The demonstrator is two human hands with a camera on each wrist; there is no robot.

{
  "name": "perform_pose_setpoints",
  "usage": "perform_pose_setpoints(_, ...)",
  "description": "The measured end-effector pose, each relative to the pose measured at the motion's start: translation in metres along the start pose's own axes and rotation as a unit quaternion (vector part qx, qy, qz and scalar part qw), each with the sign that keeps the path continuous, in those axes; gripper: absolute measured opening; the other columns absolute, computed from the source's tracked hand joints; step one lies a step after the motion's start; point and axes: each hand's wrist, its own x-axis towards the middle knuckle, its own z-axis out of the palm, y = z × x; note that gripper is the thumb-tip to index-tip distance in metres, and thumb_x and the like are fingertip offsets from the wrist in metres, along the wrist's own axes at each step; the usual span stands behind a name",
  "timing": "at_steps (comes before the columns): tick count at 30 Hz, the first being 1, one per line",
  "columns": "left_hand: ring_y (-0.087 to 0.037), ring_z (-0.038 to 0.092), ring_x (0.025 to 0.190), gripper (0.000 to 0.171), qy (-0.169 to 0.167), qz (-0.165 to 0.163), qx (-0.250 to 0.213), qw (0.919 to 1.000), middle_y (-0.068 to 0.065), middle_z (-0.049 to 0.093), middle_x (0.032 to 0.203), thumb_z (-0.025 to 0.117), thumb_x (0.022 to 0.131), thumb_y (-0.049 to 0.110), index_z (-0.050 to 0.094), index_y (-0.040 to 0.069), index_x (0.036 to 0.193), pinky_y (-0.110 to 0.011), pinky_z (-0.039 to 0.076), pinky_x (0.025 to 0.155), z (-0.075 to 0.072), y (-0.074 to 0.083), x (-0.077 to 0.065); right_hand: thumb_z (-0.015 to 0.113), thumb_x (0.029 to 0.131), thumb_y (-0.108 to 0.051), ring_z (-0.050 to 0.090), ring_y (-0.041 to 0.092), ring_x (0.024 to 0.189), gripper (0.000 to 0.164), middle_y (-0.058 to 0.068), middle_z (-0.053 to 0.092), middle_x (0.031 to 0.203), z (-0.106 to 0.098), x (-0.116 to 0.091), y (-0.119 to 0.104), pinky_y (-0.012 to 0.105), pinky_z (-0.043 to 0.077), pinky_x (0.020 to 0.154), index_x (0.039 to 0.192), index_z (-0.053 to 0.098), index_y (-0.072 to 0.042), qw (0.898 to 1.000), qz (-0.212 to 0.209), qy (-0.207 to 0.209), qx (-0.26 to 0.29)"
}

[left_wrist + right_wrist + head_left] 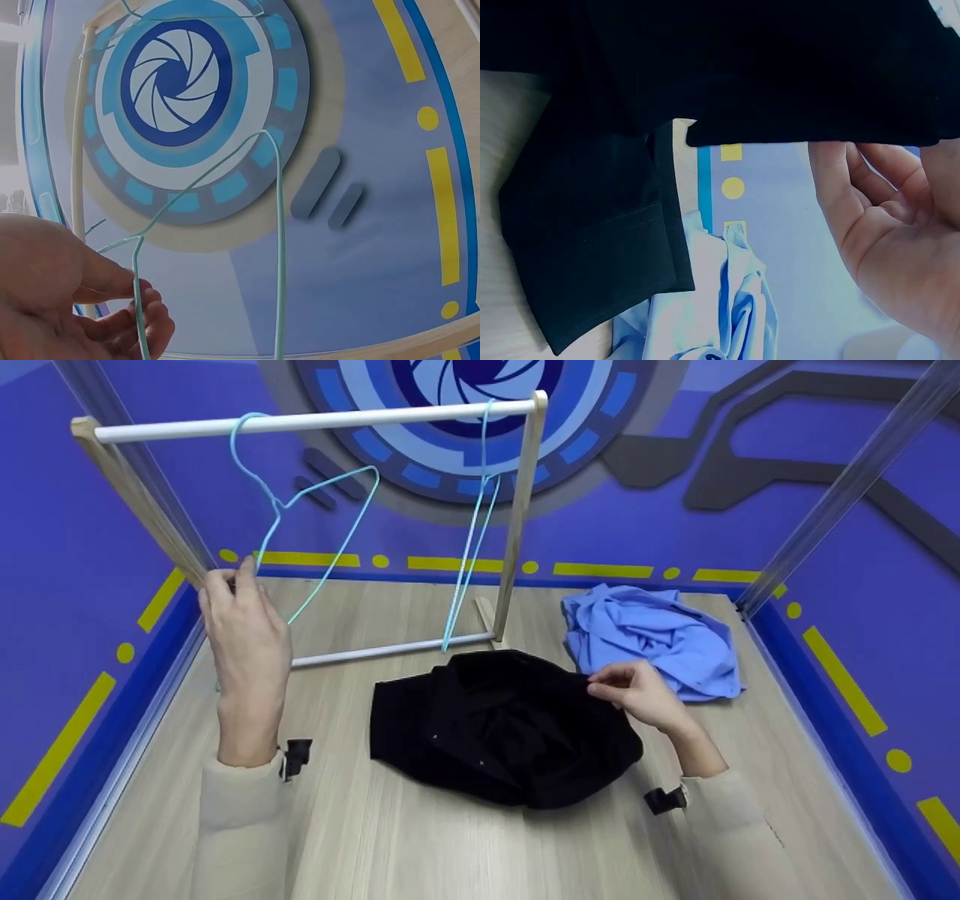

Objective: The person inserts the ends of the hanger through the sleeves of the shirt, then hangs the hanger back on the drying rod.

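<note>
Two edges pinched: left hand (247, 622) on a hanger (279, 504) hung from the rack (337, 419), right hand (641, 694) on a raised edge of the black garment (510, 735), which lies before the rack, blue cloth (645, 634) just beyond, table (420, 855) showing nearer

This looks like a small staged booth, perhaps a recording or test bay (its exact use is unclear). Beyond the fingers of the left hand (247, 630) and right hand (641, 691) stand smooth blue-violet printed wall panels (637, 532), with a round blue-and-white shutter emblem (177, 86) and yellow bars and dots (604, 570). Rightward past the right fingers, a silver metal corner post (849, 484) rises; pale wood-grain boarding (337, 817) lies beneath both hands' fingers.
</note>
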Motion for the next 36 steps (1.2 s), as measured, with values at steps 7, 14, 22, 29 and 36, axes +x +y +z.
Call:
perform_pose_setpoints(7, -0.043, 0.053, 0.106, 0.031, 0.003, 0.008, -0.029, 0.9995, -0.031, 0.053, 0.113, 0.045, 0.108, -0.001, 0.060, -0.014, 0.132, -0.050, 0.046, 0.091, 0.002, 0.000, 0.001, 0.071, 0.093, 0.002, 0.055, 0.011, 0.061, 0.011, 0.023, 0.070, 0.085, 0.001, -0.003, -0.011, 0.019, 0.044, 0.054, 0.099, 0.073, 0.011, 1.000, -0.002, -0.003, -0.010)
perform_pose_setpoints(14, -0.044, 0.054, 0.107, 0.027, 0.018, 0.019, -0.060, 0.9979, -0.031, 0.054, 0.111, 0.048, 0.106, -0.005, 0.062, -0.015, 0.126, -0.051, 0.045, 0.091, 0.005, -0.001, 0.003, 0.075, 0.093, -0.005, 0.053, 0.009, 0.059, 0.010, 0.013, 0.070, 0.080, -0.001, 0.004, 0.018, 0.019, 0.043, 0.052, 0.098, 0.076, 0.004, 1.000, -0.010, 0.002, -0.005)
perform_pose_setpoints(22, -0.040, 0.057, 0.098, 0.025, 0.045, 0.041, -0.089, 0.9941, -0.029, 0.057, 0.106, 0.054, 0.106, 0.003, 0.067, -0.015, 0.118, -0.046, 0.046, 0.085, 0.008, -0.002, 0.006, 0.077, 0.093, -0.008, 0.053, 0.009, 0.057, 0.012, 0.011, 0.069, 0.079, -0.001, 0.005, 0.020, 0.019, 0.042, 0.051, 0.099, 0.077, 0.002, 1.000, 0.000, 0.001, -0.005)
perform_pose_setpoints(29, -0.036, 0.059, 0.088, 0.023, 0.059, 0.042, -0.115, 0.9907, -0.028, 0.059, 0.102, 0.057, 0.104, 0.002, 0.070, -0.013, 0.115, -0.038, 0.044, 0.076, 0.012, -0.002, 0.006, 0.072, 0.094, 0.000, 0.053, 0.011, 0.058, 0.011, 0.021, 0.069, 0.080, -0.001, 0.000, 0.000, 0.018, 0.042, 0.050, 0.100, 0.074, 0.009, 1.000, 0.002, -0.004, -0.021)
perform_pose_setpoints(36, -0.029, 0.056, 0.080, 0.022, 0.078, 0.042, -0.140, 0.9863, -0.026, 0.061, 0.099, 0.059, 0.103, 0.001, 0.072, -0.011, 0.115, -0.030, 0.039, 0.071, 0.013, -0.002, 0.006, 0.072, 0.094, 0.001, 0.054, 0.012, 0.058, 0.011, 0.021, 0.067, 0.077, 0.000, -0.005, -0.018, 0.019, 0.043, 0.051, 0.099, 0.074, 0.011, 1.000, -0.004, -0.009, -0.013)
